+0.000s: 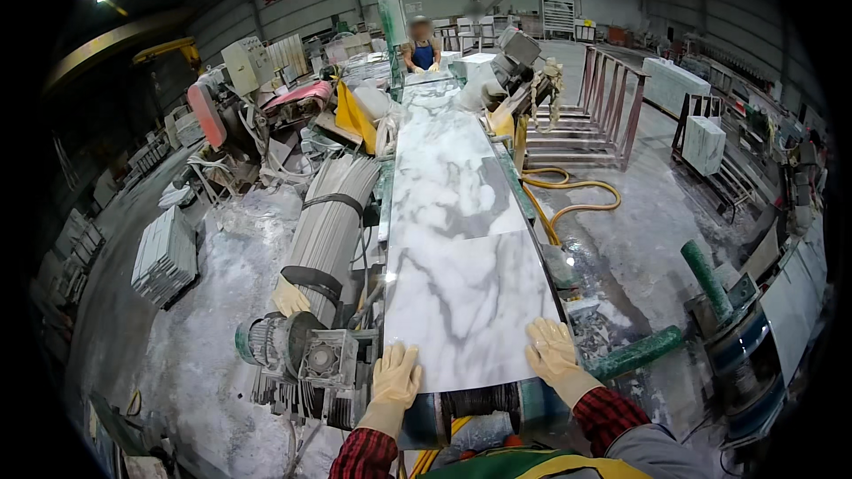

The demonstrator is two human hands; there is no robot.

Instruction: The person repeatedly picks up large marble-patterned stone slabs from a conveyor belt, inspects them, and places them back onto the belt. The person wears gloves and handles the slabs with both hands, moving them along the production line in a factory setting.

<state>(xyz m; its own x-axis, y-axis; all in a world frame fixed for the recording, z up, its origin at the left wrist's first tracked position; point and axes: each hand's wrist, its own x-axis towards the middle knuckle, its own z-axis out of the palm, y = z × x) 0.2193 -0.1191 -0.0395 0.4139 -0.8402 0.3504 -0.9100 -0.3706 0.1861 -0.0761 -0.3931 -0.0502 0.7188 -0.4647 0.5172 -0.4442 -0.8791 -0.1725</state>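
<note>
Two gloved hands, left and right, lie flat and unclenched (palms down) on the grey-veined white slab

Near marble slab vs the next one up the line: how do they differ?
The near slab has both gloved hands, left hand and right hand, flat on its near edge; the next slab is untouched. The near slab shows thin branching grey veins, while the next slab has broader grey patches. Both are white-grey marble, lying flat end to end on the conveyor.
</note>
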